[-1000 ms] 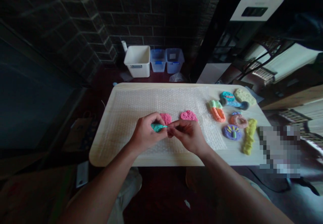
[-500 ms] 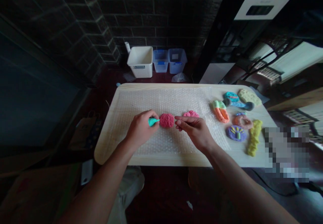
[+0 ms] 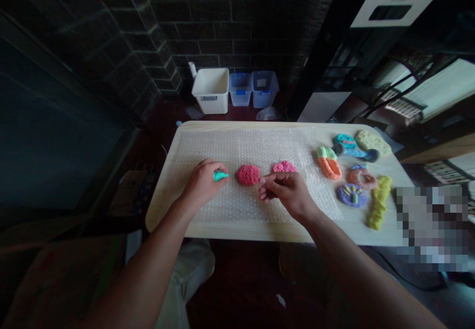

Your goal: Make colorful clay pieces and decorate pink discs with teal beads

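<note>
My left hand (image 3: 205,181) is closed round a lump of turquoise modelling clay (image 3: 220,175), whose thin tip pokes out to the right. Between my hands a dark pink, bumpy clay lump (image 3: 248,174) lies on the bubble wrap. My right hand (image 3: 282,190) is beside that lump's right edge, thumb and forefinger pinched together. Whatever the pinch holds, if anything, is too small to make out. Just behind my right hand sits a lighter pink clay piece (image 3: 284,166), its front partly hidden by the fingers.
Bubble wrap (image 3: 222,146) covers much of the wooden table (image 3: 166,210). On the right are several clay shapes: an orange and green one (image 3: 329,165), a purple disc (image 3: 352,195) and a yellow strip (image 3: 379,203). Storage bins (image 3: 215,91) stand beyond the table's far edge.
My left hand has drawn back to the left with the turquoise clay, widening its gap from the dark pink lump. My right hand stays pinched near the lump. The view has shifted slightly.
</note>
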Motion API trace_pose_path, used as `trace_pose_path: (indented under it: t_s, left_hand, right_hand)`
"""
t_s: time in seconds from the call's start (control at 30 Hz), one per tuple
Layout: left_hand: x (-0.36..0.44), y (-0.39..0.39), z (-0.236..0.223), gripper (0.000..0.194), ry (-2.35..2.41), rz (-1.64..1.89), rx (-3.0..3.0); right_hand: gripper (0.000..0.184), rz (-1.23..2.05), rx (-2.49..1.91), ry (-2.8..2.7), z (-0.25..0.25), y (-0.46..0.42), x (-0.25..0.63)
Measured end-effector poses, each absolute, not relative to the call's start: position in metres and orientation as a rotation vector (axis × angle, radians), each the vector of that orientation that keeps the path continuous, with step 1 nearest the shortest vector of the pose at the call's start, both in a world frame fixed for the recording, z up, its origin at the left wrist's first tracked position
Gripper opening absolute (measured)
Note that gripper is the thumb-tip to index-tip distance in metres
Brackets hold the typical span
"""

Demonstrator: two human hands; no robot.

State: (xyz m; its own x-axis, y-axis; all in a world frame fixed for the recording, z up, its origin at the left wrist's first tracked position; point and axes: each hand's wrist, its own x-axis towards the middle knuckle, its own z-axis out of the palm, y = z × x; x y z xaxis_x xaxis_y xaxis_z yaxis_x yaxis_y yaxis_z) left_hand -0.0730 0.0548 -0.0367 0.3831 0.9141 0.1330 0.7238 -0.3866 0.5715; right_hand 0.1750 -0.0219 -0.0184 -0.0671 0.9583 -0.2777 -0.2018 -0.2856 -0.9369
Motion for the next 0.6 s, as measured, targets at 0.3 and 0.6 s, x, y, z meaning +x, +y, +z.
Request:
trace_pose_path:
  t_s: [0.3, 0.6]
  left_hand:
    - [-0.083, 0.038, -0.018, 0.034, 1.451, 0.745, 2.299]
    - [-0.071, 0.0, 0.006, 0.012, 1.441, 1.257, 1.833]
  right_hand:
    - [0.042, 1.52, -1.151, -1.069, -0.024, -0.028, 0.172]
    - [0.038, 1.359, -1.138, -1.149, -0.016, -0.027, 0.17]
